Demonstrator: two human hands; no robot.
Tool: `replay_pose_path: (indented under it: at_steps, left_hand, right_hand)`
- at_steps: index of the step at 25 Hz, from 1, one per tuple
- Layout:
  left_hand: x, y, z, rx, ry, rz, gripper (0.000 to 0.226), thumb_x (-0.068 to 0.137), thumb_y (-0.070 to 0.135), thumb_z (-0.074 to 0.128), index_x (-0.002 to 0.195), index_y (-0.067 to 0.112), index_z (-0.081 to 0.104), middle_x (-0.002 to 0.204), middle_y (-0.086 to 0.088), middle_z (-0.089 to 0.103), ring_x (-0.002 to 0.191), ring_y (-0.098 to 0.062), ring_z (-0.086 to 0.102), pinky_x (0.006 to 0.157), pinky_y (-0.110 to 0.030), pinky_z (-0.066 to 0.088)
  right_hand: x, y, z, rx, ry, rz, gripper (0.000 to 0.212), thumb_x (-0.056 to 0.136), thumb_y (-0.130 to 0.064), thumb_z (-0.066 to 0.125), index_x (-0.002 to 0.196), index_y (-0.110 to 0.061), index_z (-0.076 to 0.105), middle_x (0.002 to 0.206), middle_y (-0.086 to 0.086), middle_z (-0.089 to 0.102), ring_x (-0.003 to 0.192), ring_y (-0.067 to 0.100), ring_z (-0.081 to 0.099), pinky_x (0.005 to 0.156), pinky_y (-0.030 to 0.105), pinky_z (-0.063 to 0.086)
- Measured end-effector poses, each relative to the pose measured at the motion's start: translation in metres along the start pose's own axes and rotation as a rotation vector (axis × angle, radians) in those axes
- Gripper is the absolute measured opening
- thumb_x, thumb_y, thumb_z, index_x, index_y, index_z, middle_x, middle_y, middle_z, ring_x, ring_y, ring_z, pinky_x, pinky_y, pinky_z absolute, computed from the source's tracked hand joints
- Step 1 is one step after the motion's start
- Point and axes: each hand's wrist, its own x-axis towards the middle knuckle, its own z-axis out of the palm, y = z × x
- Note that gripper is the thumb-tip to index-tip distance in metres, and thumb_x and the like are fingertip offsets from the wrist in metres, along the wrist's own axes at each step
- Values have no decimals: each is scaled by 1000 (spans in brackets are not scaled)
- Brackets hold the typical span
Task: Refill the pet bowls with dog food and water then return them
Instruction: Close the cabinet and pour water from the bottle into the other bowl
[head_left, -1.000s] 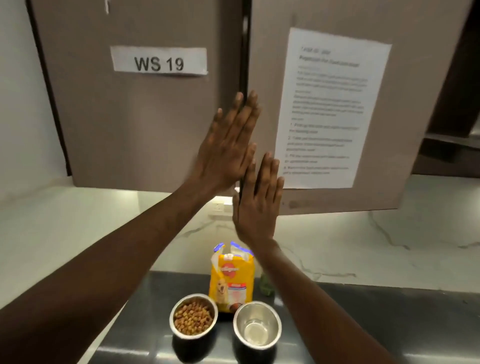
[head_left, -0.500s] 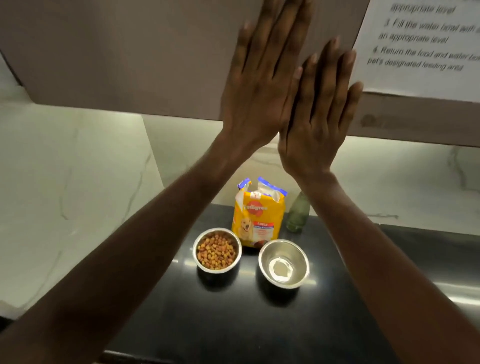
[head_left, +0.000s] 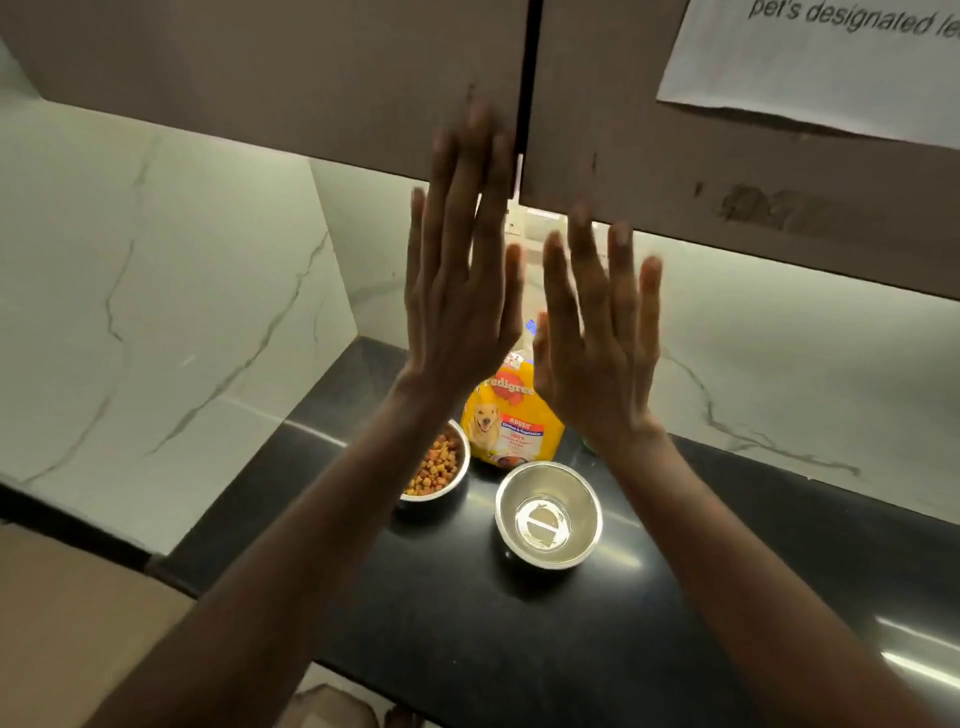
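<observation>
both my left hand (head_left: 457, 291) and right hand (head_left: 597, 332) are raised, fingers spread, holding nothing. the food bowl (head_left: 436, 467) and water bowl (head_left: 549, 514) sit on the black counter (head_left: 727, 545) before the food bag (head_left: 511, 421). i'd lower slowly and lift the water bowl level.

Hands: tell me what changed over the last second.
The left hand and right hand dropped from overlapping to side by side with a gap, both open and empty. The food bowl, water bowl and dog food bag stayed put on the counter.
</observation>
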Motion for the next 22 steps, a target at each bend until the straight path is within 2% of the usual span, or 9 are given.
replay_pose_path:
  at_steps: [2, 5, 8, 10, 12, 15, 18, 20, 22]
  left_hand:
    - [-59, -2, -1, -15, -87, -122, 66, 108, 14, 48, 168, 7, 23, 180, -11, 18, 168, -30, 16, 135, -50, 18]
    - [-167, 6, -5, -38, -294, -422, 60, 105, 10, 56, 163, 6, 40, 170, -10, 41, 158, -27, 40, 129, -43, 35]
    - [-261, 19, -11, -93, -542, -1106, 39, 102, 11, 64, 141, 9, 63, 141, -9, 69, 125, -24, 67, 112, -48, 54]
    - [-302, 27, -12, -142, -648, -1611, 39, 103, 21, 67, 140, 9, 65, 133, -10, 73, 112, -23, 72, 106, -43, 59]
    - [-329, 33, -9, -252, -708, -1886, 41, 105, 29, 67, 138, 6, 68, 124, -9, 75, 104, -21, 73, 96, -38, 61]
    - [-344, 44, 2, -398, -717, -1998, 38, 106, 30, 66, 137, 9, 69, 126, -7, 77, 109, -19, 75, 91, -30, 61]
    - [-344, 52, 13, -464, -566, -2053, 30, 105, 23, 69, 131, 8, 71, 114, -7, 80, 101, -15, 77, 81, -24, 62]
    - [-344, 54, 19, -434, -493, -2037, 27, 102, 18, 73, 126, 8, 74, 105, -4, 81, 92, -10, 77, 76, -22, 63]
    - [-346, 56, 23, -385, -454, -2026, 27, 99, 13, 77, 125, 9, 75, 107, -4, 81, 96, -11, 78, 74, -20, 63]
  right_hand:
    - [-45, 8, 4, 190, -111, -10, 90, 97, -6, 61, 174, -16, 15, 184, 6, 2, 170, 30, 5, 135, 56, 11]
    - [-117, 28, 16, 336, -275, 162, 78, 93, -13, 65, 167, -14, 38, 178, 14, 28, 166, 37, 26, 133, 55, 25]
    - [-176, 49, 36, 369, -447, 722, 69, 92, -13, 72, 157, -7, 50, 166, 22, 43, 154, 41, 41, 126, 54, 36]
    - [-195, 66, 54, 343, -602, 1138, 73, 96, -20, 76, 161, -6, 44, 168, 23, 36, 156, 42, 36, 126, 57, 35]
    - [-199, 88, 74, 345, -760, 1345, 88, 97, -32, 80, 166, -5, 32, 173, 21, 27, 159, 42, 30, 130, 55, 30]
    - [-195, 114, 106, 453, -860, 1365, 100, 89, -42, 88, 164, -4, 34, 169, 18, 40, 157, 38, 39, 129, 47, 32]
    - [-192, 120, 120, 499, -892, 1281, 77, 85, -42, 92, 143, -6, 56, 144, 18, 66, 136, 38, 59, 115, 45, 46]
    - [-193, 118, 121, 521, -916, 1129, 64, 88, -34, 90, 137, -6, 61, 138, 20, 69, 131, 41, 61, 112, 48, 47]
    - [-195, 117, 117, 555, -929, 989, 59, 88, -26, 90, 135, -3, 63, 133, 22, 71, 126, 40, 64, 107, 46, 49]
